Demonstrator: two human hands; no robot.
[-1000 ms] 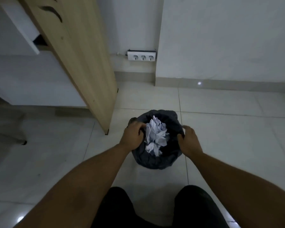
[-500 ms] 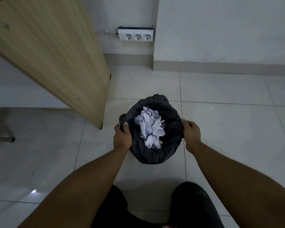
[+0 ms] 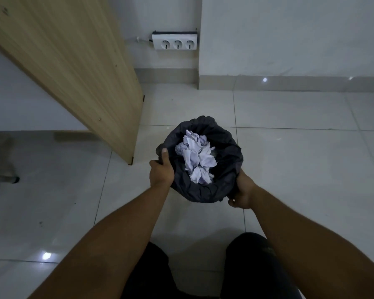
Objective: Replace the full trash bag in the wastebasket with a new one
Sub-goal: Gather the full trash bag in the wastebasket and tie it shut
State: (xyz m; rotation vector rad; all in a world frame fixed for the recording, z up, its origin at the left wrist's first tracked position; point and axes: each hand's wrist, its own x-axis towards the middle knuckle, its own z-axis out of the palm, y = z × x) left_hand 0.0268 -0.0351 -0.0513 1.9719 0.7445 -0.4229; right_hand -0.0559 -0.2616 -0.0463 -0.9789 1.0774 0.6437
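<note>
Nearest, the left hand grips the left rim of the dark trash bag with its thumb up, while the right hand pinches the bag's near right edge. The bag stands on the tiled floor, filled with crumpled white paper. Beyond it, a wooden panel leans at left and a triple wall socket sits on the wall.

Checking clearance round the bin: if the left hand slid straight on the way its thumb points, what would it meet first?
Probably nothing but the trash bag rim that the left hand already grips; beyond lies bare floor, then the wall under the power strip. Depth is unclear.
</note>
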